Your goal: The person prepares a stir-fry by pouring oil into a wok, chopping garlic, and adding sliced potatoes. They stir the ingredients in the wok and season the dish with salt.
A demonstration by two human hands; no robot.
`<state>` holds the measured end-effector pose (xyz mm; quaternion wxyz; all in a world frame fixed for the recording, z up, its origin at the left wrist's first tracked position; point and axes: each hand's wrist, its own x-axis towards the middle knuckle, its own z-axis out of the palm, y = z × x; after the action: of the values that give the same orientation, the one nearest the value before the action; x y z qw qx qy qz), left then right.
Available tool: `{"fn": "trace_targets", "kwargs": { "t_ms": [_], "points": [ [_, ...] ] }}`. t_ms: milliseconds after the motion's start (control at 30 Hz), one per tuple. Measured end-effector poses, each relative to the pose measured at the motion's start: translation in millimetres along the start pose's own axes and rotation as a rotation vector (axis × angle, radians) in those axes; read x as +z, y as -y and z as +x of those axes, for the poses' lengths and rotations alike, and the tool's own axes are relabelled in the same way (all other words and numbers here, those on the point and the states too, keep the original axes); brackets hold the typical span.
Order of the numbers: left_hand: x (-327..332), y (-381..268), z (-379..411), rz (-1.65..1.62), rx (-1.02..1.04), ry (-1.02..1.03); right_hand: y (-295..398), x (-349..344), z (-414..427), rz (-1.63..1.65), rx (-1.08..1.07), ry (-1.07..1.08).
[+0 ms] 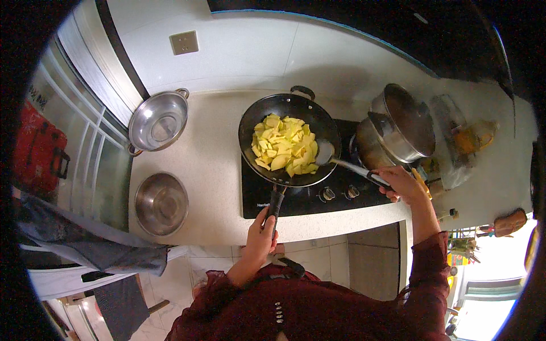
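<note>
A black wok [256, 111] sits on the left part of a black gas cooktop [307, 204], holding a heap of pale yellow-green vegetable slices [283, 145]. My left hand [261, 236] grips the wok's long handle [276, 202], which points towards me. In my right hand [401, 183] is a metal spatula [356, 168] with a black grip; its head rests inside the wok at the right edge of the slices. Just beyond my right hand stands a stainless steel pot [405, 145], tilted, over the right burner area, with another round metal vessel or lid partly hidden beneath it.
Two stainless steel basins, one with handles [158, 121] and one plain [161, 204], stand on the counter at left. Plastic bags [463, 140] lie at right. Two control knobs [328, 194] face me. A wall socket [184, 42] and dark range hood [384, 25] are above.
</note>
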<state>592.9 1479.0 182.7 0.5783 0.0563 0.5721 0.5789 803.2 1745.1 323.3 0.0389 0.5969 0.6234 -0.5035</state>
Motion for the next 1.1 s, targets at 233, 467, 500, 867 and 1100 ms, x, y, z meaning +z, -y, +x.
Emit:
{"fn": "trace_targets", "kwargs": {
  "t_ms": [233, 467, 500, 867, 1100],
  "points": [
    [4.1, -6.8, -3.1, 0.058, -0.003, 0.008, -9.9, 87.9, 56.9, 0.733, -0.002, 0.150],
    [-2.2, -1.4, 0.9, 0.070, 0.022, 0.034, -28.8, 87.6, 51.4, -0.129, -0.859, -0.314],
    [-0.3, -1.6, 0.9, 0.071, 0.018, 0.032, -29.6, 82.5, 47.4, -0.363, -1.096, -0.458],
    [-0.3, -7.2, -1.0, 0.071, -0.014, 0.019, -5.9, 13.5, 21.5, -0.694, -0.925, -0.574],
    [-2.0, -5.7, -1.5, 0.081, 0.026, 0.022, 7.6, -15.7, 46.3, 0.153, 0.027, 0.298]
  ]
}}
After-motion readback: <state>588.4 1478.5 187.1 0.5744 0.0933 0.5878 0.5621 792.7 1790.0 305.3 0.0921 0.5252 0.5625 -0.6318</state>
